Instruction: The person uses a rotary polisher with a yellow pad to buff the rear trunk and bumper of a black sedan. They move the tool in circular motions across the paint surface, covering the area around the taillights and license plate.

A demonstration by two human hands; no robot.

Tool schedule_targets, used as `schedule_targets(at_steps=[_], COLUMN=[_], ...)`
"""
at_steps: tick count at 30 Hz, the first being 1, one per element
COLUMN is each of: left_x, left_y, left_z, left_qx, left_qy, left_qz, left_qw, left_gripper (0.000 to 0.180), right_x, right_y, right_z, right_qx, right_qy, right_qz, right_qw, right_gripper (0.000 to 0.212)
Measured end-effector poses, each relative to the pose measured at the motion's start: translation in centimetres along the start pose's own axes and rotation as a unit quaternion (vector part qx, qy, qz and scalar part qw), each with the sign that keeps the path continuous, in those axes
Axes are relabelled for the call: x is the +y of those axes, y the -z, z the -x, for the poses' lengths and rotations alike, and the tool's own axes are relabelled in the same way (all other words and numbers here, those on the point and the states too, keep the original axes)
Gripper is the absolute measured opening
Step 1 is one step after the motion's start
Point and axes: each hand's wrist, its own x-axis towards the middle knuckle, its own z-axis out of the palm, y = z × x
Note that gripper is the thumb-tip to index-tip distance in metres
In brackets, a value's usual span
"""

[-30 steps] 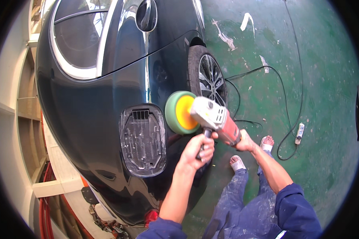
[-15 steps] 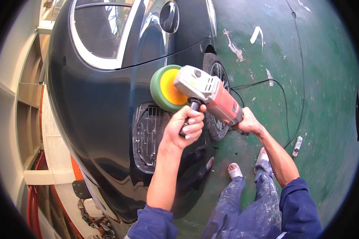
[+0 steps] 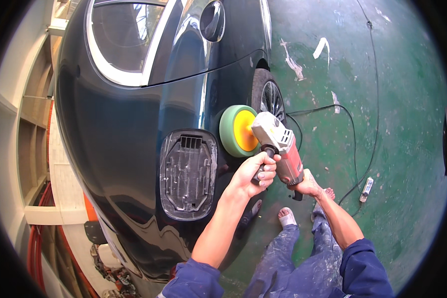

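Note:
Both my hands hold a red and grey electric polisher [image 3: 282, 144]. My left hand [image 3: 256, 174] is wrapped round its black side handle. My right hand [image 3: 307, 185] grips the rear end of the body, its fingers partly hidden. The round green foam pad [image 3: 229, 130] with a yellow backing sits against or just over the side panel of a dark, glossy car [image 3: 119, 134], close to the wheel [image 3: 270, 97]; I cannot tell whether it touches. Left of the pad, a black plastic-lined recess [image 3: 188, 174] shows in the car's panel.
A black cable [image 3: 353, 119] loops over the green floor [image 3: 407, 149] on the right. A white power strip [image 3: 366, 189] lies near my feet. Scraps of white tape [image 3: 322, 47] stick to the floor. Wooden shelving [image 3: 30, 134] and red hoses [image 3: 35, 253] stand beyond the car at left.
The polisher has moved right and a little down, from above the recess to the panel's edge near the wheel. The recess is now fully uncovered. Both hands keep their grip.

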Motion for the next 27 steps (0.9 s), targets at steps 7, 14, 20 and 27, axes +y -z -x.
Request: schedule_targets(at_steps=[7, 14, 20, 27], left_x=[3.9, 8.2, 9.8, 3.1], left_y=[-1.6, -2.5, -3.6, -1.8], left_z=[6.0, 7.3, 5.4, 10.1], left_qx=[-0.105, -0.176, -0.195, -0.081], left_qy=[-0.054, -0.068, -0.047, -0.103], left_qz=[0.026, 0.030, 0.078, 0.019], left_qw=[0.993, 0.982, 0.977, 0.991], left_gripper=[0.020, 0.023, 0.024, 0.018], right_x=[-10.1, -16.4, -18.2, -16.2], right_y=[3.6, 8.7, 10.6, 7.6], right_z=[-2.0, -4.6, -5.0, -1.0], right_qx=[0.047, 0.077, 0.082, 0.029], right_qy=[0.053, 0.071, 0.076, 0.066], right_qz=[0.057, 0.226, 0.219, 0.215], right_qw=[0.996, 0.969, 0.969, 0.974], right_gripper=[0.033, 0.026, 0.023, 0.016])
